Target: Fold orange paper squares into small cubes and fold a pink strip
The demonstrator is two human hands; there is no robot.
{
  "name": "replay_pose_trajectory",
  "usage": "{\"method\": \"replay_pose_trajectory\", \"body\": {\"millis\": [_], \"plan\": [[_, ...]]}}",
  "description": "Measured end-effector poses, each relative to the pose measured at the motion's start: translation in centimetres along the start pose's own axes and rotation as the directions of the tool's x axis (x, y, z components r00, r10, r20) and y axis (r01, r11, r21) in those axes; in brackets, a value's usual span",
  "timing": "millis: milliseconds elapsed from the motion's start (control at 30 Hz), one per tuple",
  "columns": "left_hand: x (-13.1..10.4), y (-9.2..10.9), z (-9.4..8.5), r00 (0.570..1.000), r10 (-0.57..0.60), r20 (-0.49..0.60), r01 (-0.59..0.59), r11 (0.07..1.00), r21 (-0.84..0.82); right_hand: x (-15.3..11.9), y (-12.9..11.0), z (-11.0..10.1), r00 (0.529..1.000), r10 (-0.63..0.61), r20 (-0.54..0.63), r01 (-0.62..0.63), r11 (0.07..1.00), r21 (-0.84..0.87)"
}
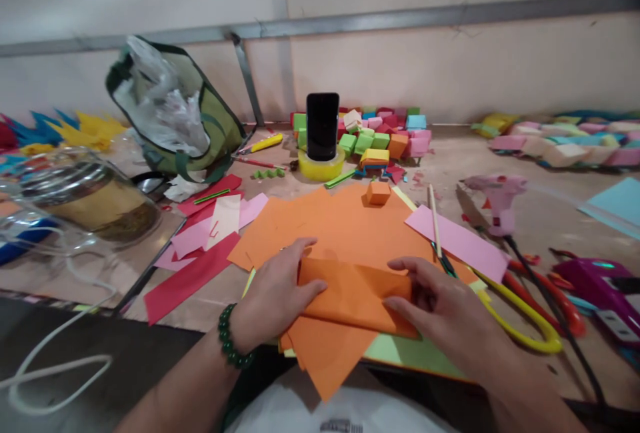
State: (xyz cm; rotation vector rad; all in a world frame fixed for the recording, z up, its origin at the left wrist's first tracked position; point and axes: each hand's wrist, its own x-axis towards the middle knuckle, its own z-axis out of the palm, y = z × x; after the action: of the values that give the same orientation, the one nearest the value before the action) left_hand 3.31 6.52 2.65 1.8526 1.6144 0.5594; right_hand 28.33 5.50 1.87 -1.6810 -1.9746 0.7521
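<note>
A folded strip of orange paper (357, 293) lies between my two hands, near the table's front edge. My left hand (285, 286) grips its left end, thumb on top, fingers partly behind it. At the right end, my right hand (440, 299) holds the strip between thumb and fingers. Beneath it spread loose orange sheets (320, 226), one corner pointing over the table edge toward me. Some pale green paper (405, 351) shows under them. A small orange paper cube (379, 193) sits on the sheets beyond my hands.
A phone (323, 126) stands in a yellow tape roll (321, 166) before many folded paper cubes (365, 143). To the right are a pink glue gun (500, 199), yellow-handled scissors (530, 326) and a purple power strip (605, 293). Leftward are a green bag (220, 109), jar (100, 199) and red strips (193, 279).
</note>
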Motion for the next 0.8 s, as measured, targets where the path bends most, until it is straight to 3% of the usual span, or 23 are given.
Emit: {"method": "replay_pose_trajectory", "body": {"millis": [133,300,500,633,800], "plan": [[0.1,0.0,-0.6,1.0,0.015,0.019,-0.008,0.949,-0.316,-0.4,0.3,-0.2,0.985,-0.033,-0.169,0.049,0.995,0.087],[0.1,0.4,-0.8,0.996,-0.081,0.026,0.079,0.756,-0.65,-0.6,1.0,-0.1,0.967,0.006,-0.255,0.039,0.984,0.171],[-0.1,0.6,-0.5,0.991,-0.132,0.01,0.092,0.628,-0.772,-0.5,1.3,-0.1,0.956,-0.024,-0.292,0.099,0.965,0.243],[-0.2,0.8,-0.6,0.992,-0.128,-0.004,0.075,0.607,-0.791,-0.5,0.9,-0.5,0.937,-0.024,-0.35,0.114,0.964,0.24],[-0.5,1.1,-0.7,0.99,-0.138,-0.036,0.053,0.589,-0.807,-0.5,0.3,-0.6,0.94,0.006,-0.342,0.095,0.956,0.276]]}}
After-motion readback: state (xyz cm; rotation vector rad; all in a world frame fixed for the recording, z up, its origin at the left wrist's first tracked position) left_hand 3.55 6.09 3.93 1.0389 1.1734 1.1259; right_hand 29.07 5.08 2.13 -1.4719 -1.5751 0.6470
